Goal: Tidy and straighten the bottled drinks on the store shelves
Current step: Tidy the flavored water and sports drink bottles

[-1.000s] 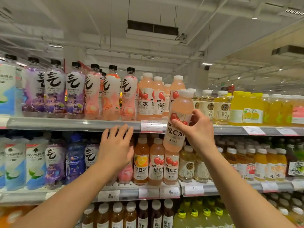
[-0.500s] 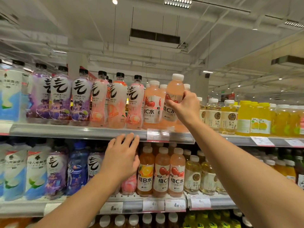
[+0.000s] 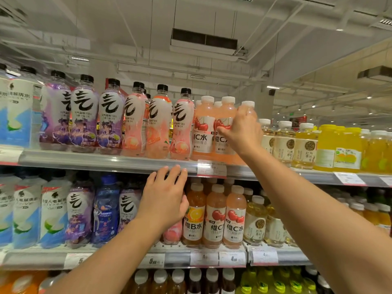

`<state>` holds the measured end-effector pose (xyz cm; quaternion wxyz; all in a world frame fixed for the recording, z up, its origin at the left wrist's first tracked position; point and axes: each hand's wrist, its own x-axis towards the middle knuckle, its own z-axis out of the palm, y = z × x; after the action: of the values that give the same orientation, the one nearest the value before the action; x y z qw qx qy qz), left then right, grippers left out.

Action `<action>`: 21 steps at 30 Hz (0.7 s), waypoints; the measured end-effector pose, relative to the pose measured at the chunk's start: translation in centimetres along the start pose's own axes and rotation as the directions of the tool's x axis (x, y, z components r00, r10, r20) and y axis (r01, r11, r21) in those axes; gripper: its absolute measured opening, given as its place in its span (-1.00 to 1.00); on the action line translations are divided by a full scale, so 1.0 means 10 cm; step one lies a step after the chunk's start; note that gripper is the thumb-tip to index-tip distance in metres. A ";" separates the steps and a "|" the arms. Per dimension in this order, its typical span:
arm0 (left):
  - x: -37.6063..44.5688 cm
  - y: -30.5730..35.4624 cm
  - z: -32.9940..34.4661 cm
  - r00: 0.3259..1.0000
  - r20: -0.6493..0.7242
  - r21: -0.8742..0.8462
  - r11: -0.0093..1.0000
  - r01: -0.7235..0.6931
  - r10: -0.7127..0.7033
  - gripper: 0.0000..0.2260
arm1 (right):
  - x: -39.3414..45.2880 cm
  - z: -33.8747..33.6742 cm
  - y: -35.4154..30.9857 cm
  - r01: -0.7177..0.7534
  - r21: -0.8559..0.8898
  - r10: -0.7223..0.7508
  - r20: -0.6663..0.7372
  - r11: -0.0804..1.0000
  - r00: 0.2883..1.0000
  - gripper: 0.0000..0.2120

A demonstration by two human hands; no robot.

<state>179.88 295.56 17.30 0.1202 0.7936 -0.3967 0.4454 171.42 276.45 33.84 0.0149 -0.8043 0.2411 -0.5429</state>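
Upper shelf, centre of frame: a row of pale pink clear-plastic bottles with white screw caps and cherry-printed paper labels. The right hand is raised to the second pink cherry bottle in that row; fingers curl around its right side, thumb lying across the label. The bottle stands upright on the grey metal upper shelf, touching its neighbour, the first pink cherry bottle.

Left of these, waisted clear bottles with black caps, glossy shrink sleeves in pink and purple with bold brush-stroke lettering.

To the right, squat pale-yellow tea bottles with round brown emblems, then opaque yellow juice bottles.

The left hand sits lower centre, fingers straight and slightly spread, holding nothing; fingertips reach the front lip of the upper shelf, beside a white paper price tag.

Behind that hand, on the lower shelf, an orange-label bottle and two more cherry-label bottles, all upright.
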 end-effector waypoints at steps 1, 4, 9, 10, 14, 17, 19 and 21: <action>0.00 0.00 0.00 1.000 0.001 0.000 1.000 0.002 -0.002 -0.42 | -0.01 0.02 0.01 0.001 0.010 -0.001 -0.001 1.000 1.000 -0.36; -0.01 0.00 -0.01 1.000 0.008 0.000 1.000 0.005 -0.005 -0.42 | -0.03 0.09 0.06 0.021 0.070 -0.020 -0.006 0.997 1.000 -0.43; -0.01 0.01 0.00 1.000 0.011 -0.004 1.000 0.013 -0.013 -0.41 | -0.03 0.13 0.10 0.000 0.025 0.001 -0.042 1.000 0.999 -0.52; 0.00 0.01 0.00 1.000 0.008 -0.006 1.000 0.012 -0.012 -0.41 | -0.03 0.12 0.10 -0.001 0.018 0.002 -0.046 1.000 0.999 -0.52; 0.00 0.02 0.00 1.000 0.005 -0.009 1.000 0.008 -0.008 -0.42 | -0.04 0.13 0.16 0.034 0.045 -0.032 -0.046 0.998 0.998 -0.51; 0.00 0.02 -0.01 1.000 0.017 -0.006 1.000 0.011 -0.011 -0.41 | -0.02 0.14 0.20 0.050 0.053 -0.049 -0.021 0.997 0.999 -0.53; 0.00 0.02 -0.01 1.000 0.027 0.000 1.000 0.012 -0.012 -0.41 | 0.00 0.11 0.22 0.057 0.030 -0.056 -0.002 0.998 0.998 -0.56; 0.01 0.03 -0.05 0.999 0.043 0.004 1.000 0.016 -0.016 -0.42 | 0.01 0.07 0.28 0.071 0.038 -0.072 0.016 0.997 0.997 -0.59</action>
<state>179.35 295.58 17.61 0.1137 0.8063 -0.3920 0.4281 171.00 273.75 32.83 0.0128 -0.8167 0.2017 -0.5405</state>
